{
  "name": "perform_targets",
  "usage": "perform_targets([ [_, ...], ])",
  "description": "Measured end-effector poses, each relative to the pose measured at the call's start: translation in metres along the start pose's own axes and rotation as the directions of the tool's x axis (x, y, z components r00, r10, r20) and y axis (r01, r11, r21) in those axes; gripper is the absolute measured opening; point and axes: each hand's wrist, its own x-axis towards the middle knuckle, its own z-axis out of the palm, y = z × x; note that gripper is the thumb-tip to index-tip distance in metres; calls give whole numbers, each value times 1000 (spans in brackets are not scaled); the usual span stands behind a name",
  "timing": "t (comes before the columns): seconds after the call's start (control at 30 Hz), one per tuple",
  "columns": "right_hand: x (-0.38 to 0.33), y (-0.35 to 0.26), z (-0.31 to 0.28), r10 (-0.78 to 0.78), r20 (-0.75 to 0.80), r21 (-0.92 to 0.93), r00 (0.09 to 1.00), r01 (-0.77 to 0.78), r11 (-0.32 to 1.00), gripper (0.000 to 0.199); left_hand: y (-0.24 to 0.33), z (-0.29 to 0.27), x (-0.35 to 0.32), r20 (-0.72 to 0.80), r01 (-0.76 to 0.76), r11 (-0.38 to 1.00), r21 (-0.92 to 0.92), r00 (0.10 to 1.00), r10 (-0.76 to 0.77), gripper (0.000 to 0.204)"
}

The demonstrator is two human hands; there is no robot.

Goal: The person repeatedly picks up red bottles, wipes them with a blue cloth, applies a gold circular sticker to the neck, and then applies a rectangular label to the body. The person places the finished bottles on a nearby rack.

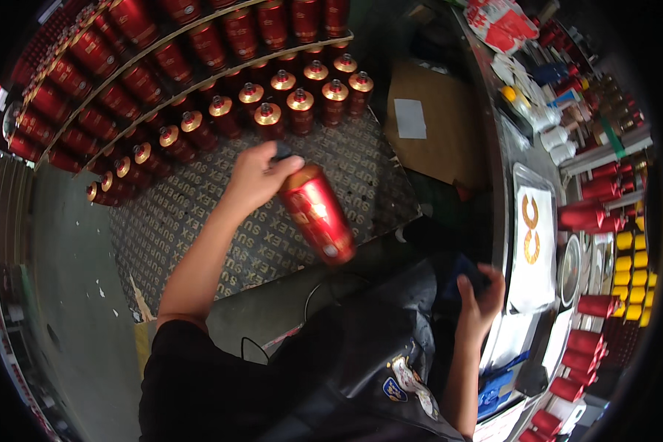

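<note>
My left hand (261,177) is closed round the neck of a shiny red bottle (320,217) with a gold shoulder. The bottle hangs tilted above a dark patterned board (250,243), its base toward the lower right. On the far part of that board stand rows of similar red bottles (300,110) with gold tops. My right hand (482,302) is beside the bench edge, thumb and fingers curled about something dark. What that dark thing is cannot be made out against the black apron (346,353).
More red bottles (243,33) stand on stacked boards behind. To the right runs a metal bench (504,214) with a tray holding a white sheet with orange shapes (532,243). Cardboard with a white paper (410,118) lies beyond the board. Red and yellow pieces line the far right.
</note>
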Motion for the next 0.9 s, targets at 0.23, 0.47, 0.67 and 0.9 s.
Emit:
perform_targets([
  [0.23,-32,16,-57,64,-80,-129,995,-74,989,38,-121,-53,68,-353,-67,657,751,800,484,26],
  [0.47,-41,3,-69,89,-165,-100,982,-106,989,33,-219,-72,140,-387,128,635,762,876,288,25],
  [0.67,-55,-29,-53,304,-268,-11,914,-319,948,34,-255,-75,146,-361,160,609,777,906,222,32],
  [0.9,-75,-62,-67,502,-45,469,863,-426,774,28,-73,54,149,-484,-96,944,315,840,246,29],
])
